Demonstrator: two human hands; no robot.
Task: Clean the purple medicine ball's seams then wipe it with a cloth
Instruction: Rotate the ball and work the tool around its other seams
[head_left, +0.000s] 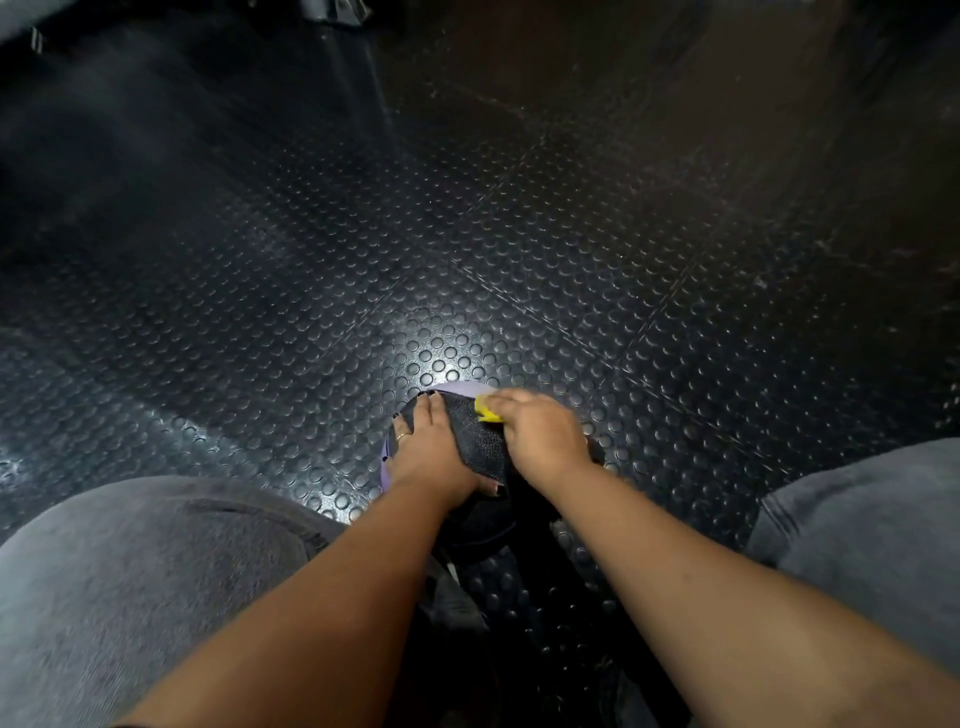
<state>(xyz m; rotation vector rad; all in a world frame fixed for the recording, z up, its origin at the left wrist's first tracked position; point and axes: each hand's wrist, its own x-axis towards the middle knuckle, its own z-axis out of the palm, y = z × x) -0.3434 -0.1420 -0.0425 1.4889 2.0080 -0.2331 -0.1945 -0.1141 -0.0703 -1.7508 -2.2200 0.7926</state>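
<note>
Both arms reached forward and down, hands close together.
The left hand (435, 451) lay flat with fingers spread, a ring on one finger; the right hand (540, 434) was curled into a closed grip.

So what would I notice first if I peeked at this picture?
Probably the bit of bright yellow poking out of the right hand, low in the middle. Next to it the left hand lies flat on a black and purple ball. All around is dark bumpy floor with a shiny spot just above the ball.
</note>
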